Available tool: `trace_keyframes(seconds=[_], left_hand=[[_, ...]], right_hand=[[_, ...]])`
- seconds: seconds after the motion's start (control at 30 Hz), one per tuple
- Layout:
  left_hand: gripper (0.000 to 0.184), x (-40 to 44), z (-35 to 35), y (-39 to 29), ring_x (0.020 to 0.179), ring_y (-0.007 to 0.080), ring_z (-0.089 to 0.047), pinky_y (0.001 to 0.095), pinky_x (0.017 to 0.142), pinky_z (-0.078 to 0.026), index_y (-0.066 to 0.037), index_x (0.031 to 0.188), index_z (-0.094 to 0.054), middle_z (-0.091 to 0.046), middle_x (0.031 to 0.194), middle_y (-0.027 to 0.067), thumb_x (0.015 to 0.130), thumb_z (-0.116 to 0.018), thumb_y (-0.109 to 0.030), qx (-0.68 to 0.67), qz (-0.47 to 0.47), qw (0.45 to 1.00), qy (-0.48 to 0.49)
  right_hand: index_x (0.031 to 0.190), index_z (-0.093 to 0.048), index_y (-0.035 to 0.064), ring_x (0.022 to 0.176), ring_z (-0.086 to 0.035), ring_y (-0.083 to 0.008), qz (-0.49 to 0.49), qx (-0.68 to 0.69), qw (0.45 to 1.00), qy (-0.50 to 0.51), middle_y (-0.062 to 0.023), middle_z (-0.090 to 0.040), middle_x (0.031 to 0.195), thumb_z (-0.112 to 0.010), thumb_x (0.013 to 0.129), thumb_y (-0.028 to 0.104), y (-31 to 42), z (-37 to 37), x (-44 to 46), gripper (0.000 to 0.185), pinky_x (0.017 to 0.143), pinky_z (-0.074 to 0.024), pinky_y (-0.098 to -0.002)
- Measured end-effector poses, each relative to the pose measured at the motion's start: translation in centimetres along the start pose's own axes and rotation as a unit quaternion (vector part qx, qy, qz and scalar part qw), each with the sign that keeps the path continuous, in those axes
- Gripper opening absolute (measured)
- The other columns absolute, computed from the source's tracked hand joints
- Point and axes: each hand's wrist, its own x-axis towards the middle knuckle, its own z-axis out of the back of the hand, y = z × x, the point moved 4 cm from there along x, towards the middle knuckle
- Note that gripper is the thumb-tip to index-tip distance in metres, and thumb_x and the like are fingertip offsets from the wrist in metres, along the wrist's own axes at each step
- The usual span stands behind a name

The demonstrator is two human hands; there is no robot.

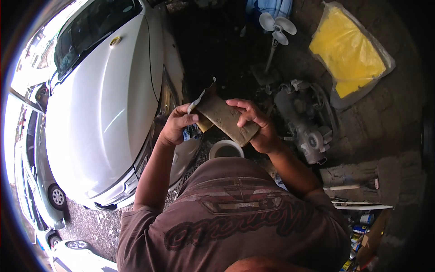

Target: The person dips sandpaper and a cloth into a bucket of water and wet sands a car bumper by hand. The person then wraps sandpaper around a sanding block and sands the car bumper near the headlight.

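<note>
A worn brown sheet, perhaps sandpaper (226,119), is stretched between my hands in front of my chest. Its upper left end curls up into a grey-white flap. My left hand (177,123) pinches that end, thumb on top, and a yellowish piece (204,124) shows just beside the thumb under the sheet. My right hand (256,123) grips the lower right end, fingertips bent onto its face. Below the sheet, a round white container (226,149) with dark contents is partly hidden by my shirt.
A white car (104,113) with a tape roll (115,42) on its hood fills the left. Ahead stands a fan (277,28). To the right are a dusty engine-like machine (301,113), a yellow sheet in plastic (348,52), a brush (349,187) and several cans (358,235).
</note>
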Motion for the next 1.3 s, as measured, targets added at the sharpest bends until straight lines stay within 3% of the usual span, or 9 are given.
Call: trace_keyframes(seconds=[0.23, 0.27, 0.37, 0.43, 0.7, 0.87, 0.93, 1.07, 1.3], left_hand=[[0.036, 1.0, 1.4, 0.4, 0.084, 0.0162, -0.072, 0.0304, 0.08, -0.056, 0.002, 0.102, -0.074, -0.075, 0.094, 0.0058, 0.1, -0.07, -0.034, 0.069, 0.035, 0.995, -0.066], [0.036, 1.3, 1.4, 0.5, 0.084, 0.0162, -0.072, 0.0304, 0.08, -0.056, 0.002, 0.102, -0.074, -0.075, 0.094, 0.0058, 0.1, -0.07, -0.034, 0.069, 0.034, 0.995, -0.064], [0.046, 1.8, -0.2, -0.4, 0.083, 0.0166, -0.07, 0.0316, 0.079, -0.055, 0.006, 0.105, -0.073, -0.075, 0.091, 0.0069, 0.104, -0.063, -0.039, 0.284, 0.006, 0.954, -0.094], [0.05, 2.5, 0.0, -0.1, 0.085, 0.0159, -0.068, 0.0321, 0.081, -0.053, 0.009, 0.11, -0.071, -0.076, 0.092, 0.0095, 0.105, -0.06, -0.04, 0.493, 0.024, 0.867, -0.067], [0.045, 3.1, -3.3, 0.5, 0.107, 0.017, -0.067, 0.0339, 0.096, -0.052, 0.006, 0.125, -0.067, -0.075, 0.11, 0.0123, 0.105, -0.061, -0.033, 0.379, 0.02, 0.925, 0.01], [0.047, 2.9, -6.4, 1.1, 0.123, 0.0188, -0.061, 0.0356, 0.108, -0.046, 0.001, 0.142, -0.056, -0.067, 0.13, 0.0106, 0.107, -0.06, -0.029, 0.279, 0.001, 0.96, 0.04], [0.046, 3.0, -7.3, 1.4, 0.123, 0.0186, -0.06, 0.0353, 0.108, -0.045, 0.0, 0.142, -0.055, -0.067, 0.13, 0.0101, 0.107, -0.06, -0.029, 0.266, -0.01, 0.963, 0.036], [0.044, 3.9, -7.7, 3.8, 0.122, 0.016, -0.06, 0.0339, 0.108, -0.044, -0.003, 0.142, -0.055, -0.066, 0.129, 0.0064, 0.107, -0.06, -0.029, 0.223, -0.008, 0.975, -0.014], [0.044, 4.1, -9.5, 4.0, 0.12, 0.0158, -0.059, 0.0336, 0.106, -0.045, -0.004, 0.143, -0.053, -0.064, 0.129, 0.0056, 0.107, -0.06, -0.029, 0.192, -0.031, 0.98, -0.042]], right_hand=[[0.122, -0.051, 0.0082, 0.135, -0.056, -0.0291, 0.032, 0.039, 0.999, -0.016, -0.0166, -0.065, 0.129, -0.064, 0.095, -0.006, 0.8, 3.0, 1.8, 0.033, 0.112, -0.0464, -0.0436], [0.128, -0.046, 0.0077, 0.131, -0.057, -0.026, -0.042, 0.09, 0.994, -0.055, -0.0148, -0.064, 0.125, -0.063, 0.097, -0.003, 0.6, 3.8, 1.9, 0.038, 0.11, -0.047, -0.0421], [0.143, -0.033, 0.0074, 0.117, -0.059, -0.0166, -0.101, 0.089, 0.986, -0.095, -0.0099, -0.063, 0.118, -0.063, 0.101, 0.003, -0.1, 6.0, 1.9, 0.053, 0.105, -0.0481, -0.0364], [0.144, -0.033, 0.0069, 0.116, -0.057, -0.0141, -0.159, 0.074, 0.976, -0.127, -0.0083, -0.062, 0.118, -0.063, 0.101, 0.005, -0.2, 6.9, 1.9, 0.052, 0.105, -0.0464, -0.0325], [0.147, -0.049, 0.0077, 0.105, -0.065, -0.0135, -0.224, 0.028, 0.974, 0.001, -0.0087, -0.068, 0.113, -0.072, 0.094, 0.004, -0.8, 4.7, 3.8, 0.058, 0.095, -0.0529, -0.0315], [0.147, -0.054, 0.0096, 0.089, -0.064, -0.0132, -0.184, -0.101, 0.975, -0.079, -0.0068, -0.067, 0.105, -0.077, 0.09, 0.006, -1.8, 3.8, 3.0, 0.061, 0.085, -0.0547, -0.0305], [0.134, -0.061, 0.0098, 0.088, -0.066, -0.0219, -0.172, -0.218, 0.948, -0.153, -0.0097, -0.063, 0.105, -0.075, 0.09, 0.006, -0.4, 3.8, 2.5, 0.046, 0.083, -0.0552, -0.0348], [0.114, -0.062, 0.0093, 0.103, -0.064, -0.0378, -0.036, -0.361, 0.919, -0.156, -0.0163, -0.059, 0.11, -0.072, 0.09, 0.003, 0.2, 3.0, 1.7, 0.027, 0.084, -0.0549, -0.0443], [0.125, -0.062, 0.0092, 0.113, -0.064, -0.0282, 0.0, -0.452, 0.877, -0.164, -0.0139, -0.061, 0.127, -0.072, 0.092, 0.005, -0.3, 4.1, 0.1, 0.034, 0.1, -0.0507, -0.0383]])
